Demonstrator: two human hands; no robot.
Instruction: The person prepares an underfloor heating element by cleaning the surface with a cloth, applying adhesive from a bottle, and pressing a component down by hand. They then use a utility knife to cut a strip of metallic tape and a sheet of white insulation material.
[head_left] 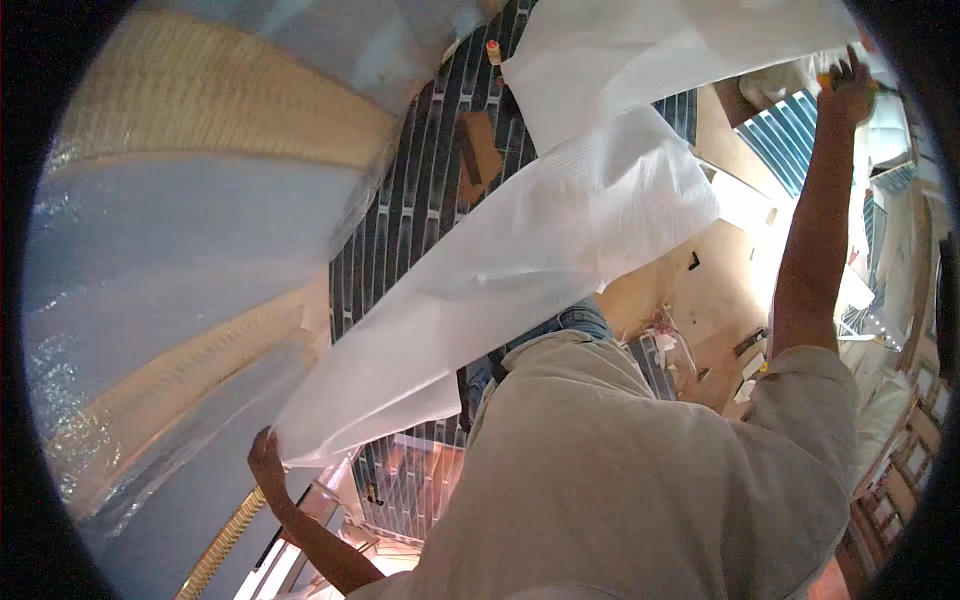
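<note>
A long, thin white translucent packing sheet (520,240) stretches diagonally in front of me, folded and creased near its middle. My left hand (264,458), low at the left, is closed on the sheet's near corner, beside a large plastic-wrapped object (190,240). My right arm reaches far out to the upper right. There my right hand (850,92) has its fingers at the sheet's far end and seems to pinch its edge. A small orange-yellow thing (825,82) shows against that hand, too small to name.
Dark slatted flooring (400,235) runs beneath the sheet, with a brown cardboard piece (482,155) on it. Tan bands cross the wrapped object at left. A black L-shaped piece (694,261) and tangled scraps (665,335) lie on brown board at right.
</note>
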